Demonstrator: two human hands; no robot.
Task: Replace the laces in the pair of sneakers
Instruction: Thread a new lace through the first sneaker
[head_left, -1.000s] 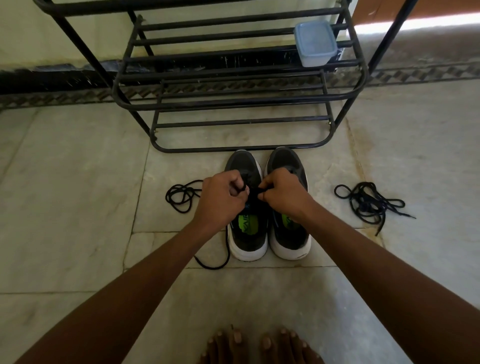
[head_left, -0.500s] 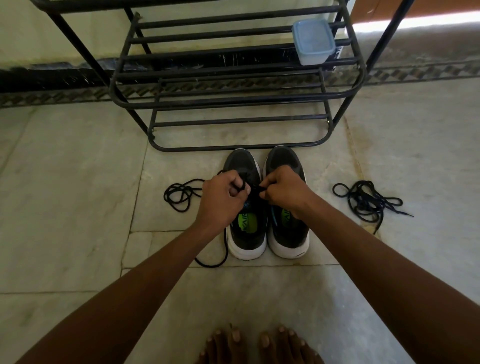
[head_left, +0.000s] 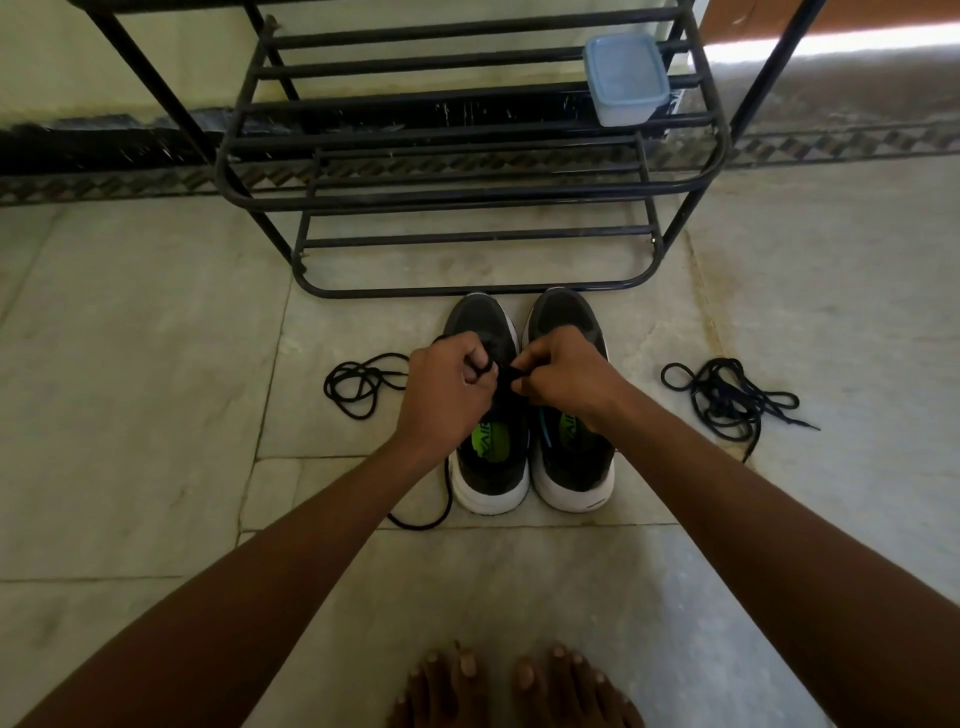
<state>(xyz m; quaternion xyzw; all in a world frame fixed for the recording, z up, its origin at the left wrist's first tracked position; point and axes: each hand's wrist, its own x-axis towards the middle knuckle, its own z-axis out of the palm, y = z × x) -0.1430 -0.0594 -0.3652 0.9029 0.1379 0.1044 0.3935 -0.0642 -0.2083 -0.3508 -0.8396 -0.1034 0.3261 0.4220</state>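
Two black sneakers with white soles stand side by side on the floor, toes toward the rack: the left sneaker (head_left: 488, 467) and the right sneaker (head_left: 571, 312). My left hand (head_left: 447, 389) and my right hand (head_left: 566, 379) hover over the left sneaker's eyelets, and each pinches a part of the black lace (head_left: 501, 373) stretched between them. That lace trails out to the left of the shoe, with a coil (head_left: 358, 384) and a loop (head_left: 426, 519) on the floor. A separate bundle of black laces (head_left: 727, 400) lies to the right.
A black metal shoe rack (head_left: 467, 197) stands just beyond the sneakers' toes, with a lidded blue plastic box (head_left: 626, 78) on a shelf. My bare feet (head_left: 519, 686) are at the bottom edge. Pale stone tiles (head_left: 130, 364) spread around.
Both hands stay over the left sneaker, with only small shifts of fingers and lace. The view has drifted slightly.
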